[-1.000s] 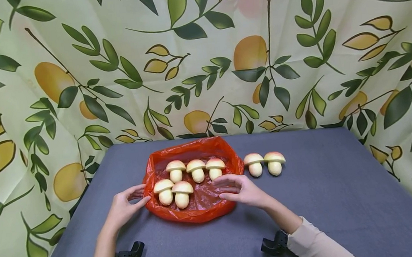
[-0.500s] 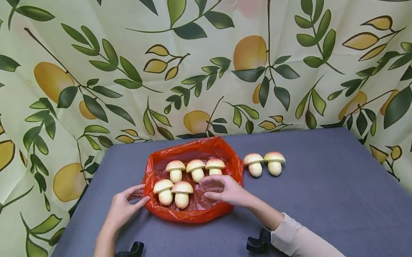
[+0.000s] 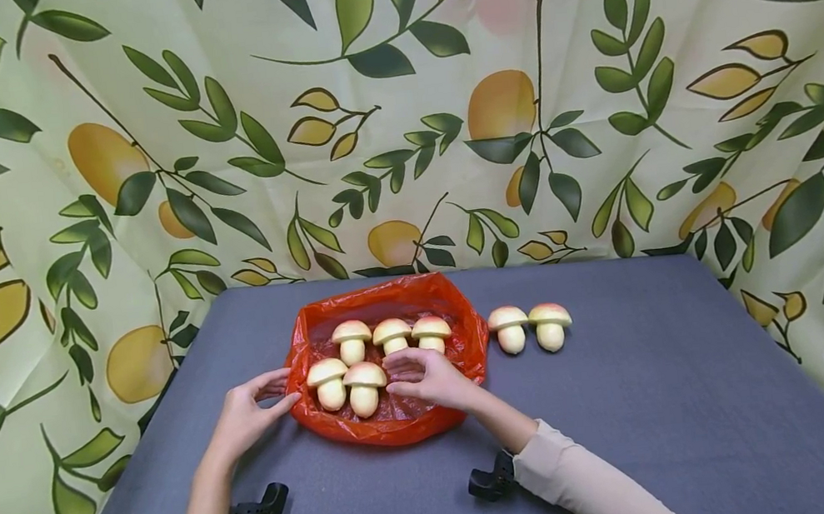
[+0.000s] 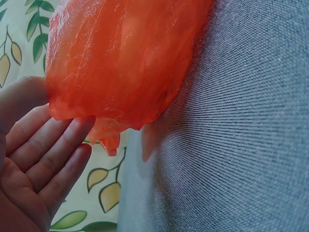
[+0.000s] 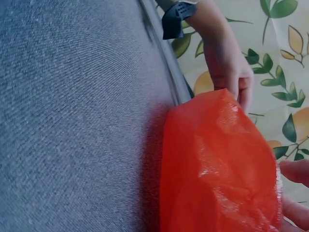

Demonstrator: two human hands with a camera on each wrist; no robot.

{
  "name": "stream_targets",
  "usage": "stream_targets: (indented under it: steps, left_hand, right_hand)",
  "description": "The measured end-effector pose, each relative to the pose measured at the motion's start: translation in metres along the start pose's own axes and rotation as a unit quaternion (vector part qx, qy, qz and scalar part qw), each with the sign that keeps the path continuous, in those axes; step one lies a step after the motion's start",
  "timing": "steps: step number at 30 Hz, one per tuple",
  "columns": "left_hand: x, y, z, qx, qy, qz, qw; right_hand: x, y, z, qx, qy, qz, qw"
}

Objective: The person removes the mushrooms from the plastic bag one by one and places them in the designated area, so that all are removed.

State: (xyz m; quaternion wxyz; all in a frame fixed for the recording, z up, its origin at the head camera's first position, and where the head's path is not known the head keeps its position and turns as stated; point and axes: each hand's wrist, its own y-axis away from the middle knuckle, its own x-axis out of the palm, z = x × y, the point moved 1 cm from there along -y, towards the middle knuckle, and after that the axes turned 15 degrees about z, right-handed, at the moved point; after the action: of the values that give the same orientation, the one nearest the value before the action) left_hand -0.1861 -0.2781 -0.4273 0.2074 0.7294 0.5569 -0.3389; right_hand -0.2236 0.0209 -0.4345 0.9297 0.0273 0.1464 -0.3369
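Note:
A red plastic bag (image 3: 401, 436) lies with its mouth wide on the table. Several pale mushrooms (image 3: 364, 403) with yellowish caps rest inside it, three at the back and two at the front left. My left hand (image 3: 247, 412) holds the bag's left rim between thumb and fingers; in the left wrist view the red film (image 4: 120, 63) hides the thumb tip. Over the bag's interior hovers my right hand (image 3: 436, 380), its fingers gently bent and apart, close to the front mushroom's right side. It holds nothing visible. The right wrist view shows only its fingertips (image 5: 294, 171) beyond the bag.
Two more mushrooms (image 3: 550, 330) stand side by side on the table, just right of the bag. The table (image 3: 661, 398) has a grey-blue cloth. Behind it hangs a leaf-and-fruit patterned curtain (image 3: 398, 124). Each wrist wears a black camera mount (image 3: 265, 507).
My right hand has moved left from the bag's right side, over its interior, to the front mushrooms. The left hand and the bag stay where they were.

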Motion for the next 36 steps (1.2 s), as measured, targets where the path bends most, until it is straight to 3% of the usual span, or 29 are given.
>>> stream_targets:
  steps: [11,21,36]
  left_hand:
    - [-0.001,0.0,-0.001,-0.001,-0.001,0.003,1.0]
    - [0.001,0.0,-0.002,0.001,-0.002,-0.003,1.0]
    - [0.001,0.0,0.0,-0.007,0.0,-0.005,1.0]
  right_hand:
    - [0.003,-0.015,-0.001,0.037,0.015,-0.032,0.999]
    - [0.009,-0.034,-0.009,0.054,0.033,-0.034,0.997]
    - [0.014,-0.045,-0.015,0.072,0.054,-0.029,0.996]
